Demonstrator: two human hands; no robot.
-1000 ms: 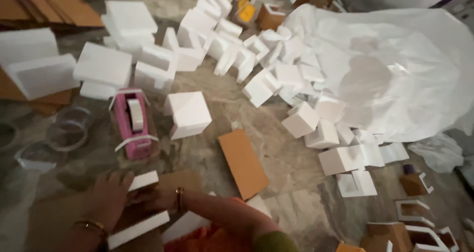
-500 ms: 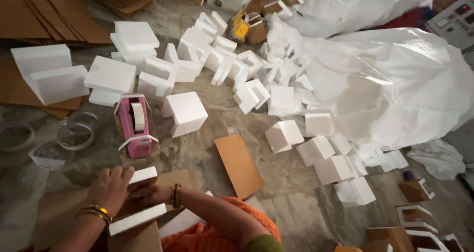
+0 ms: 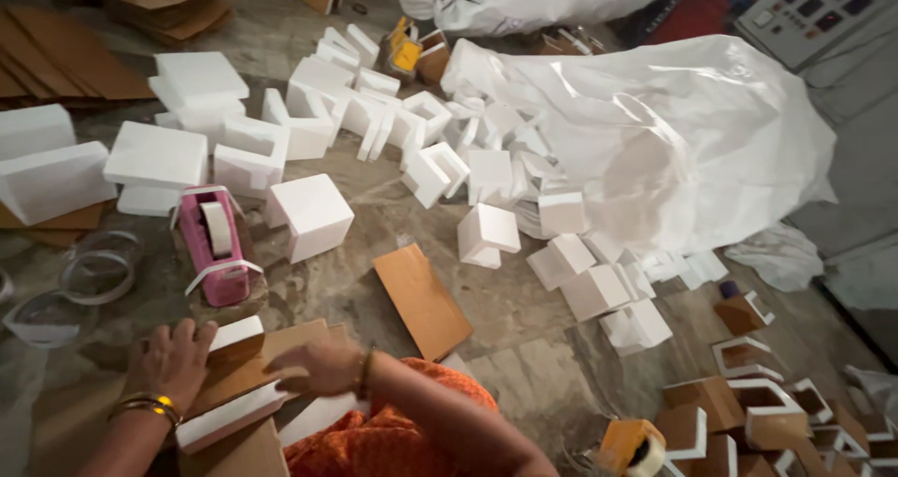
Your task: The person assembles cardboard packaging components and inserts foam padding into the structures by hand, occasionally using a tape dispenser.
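My left hand (image 3: 173, 360) presses on the left end of a brown cardboard box (image 3: 253, 369) fitted with white foam end pieces (image 3: 234, 334). My right hand (image 3: 323, 365) lies flat on the box's top flap, fingers spread. A pink tape dispenser (image 3: 213, 243) stands just beyond the box. A white foam cube (image 3: 313, 215) sits to the right of the dispenser. A flat brown cardboard piece (image 3: 423, 299) lies on the floor to the right of my hands.
Many white foam blocks (image 3: 440, 150) are scattered across the floor toward a big white plastic sack (image 3: 673, 140). Clear tape rolls (image 3: 94, 276) lie at the left. Flat cardboard sheets (image 3: 56, 56) are stacked far left. Boxes with foam corners (image 3: 748, 411) sit at the lower right.
The view has shifted closer and slightly left. Both hands stay on the box; my right hand has slid onto the top flap.
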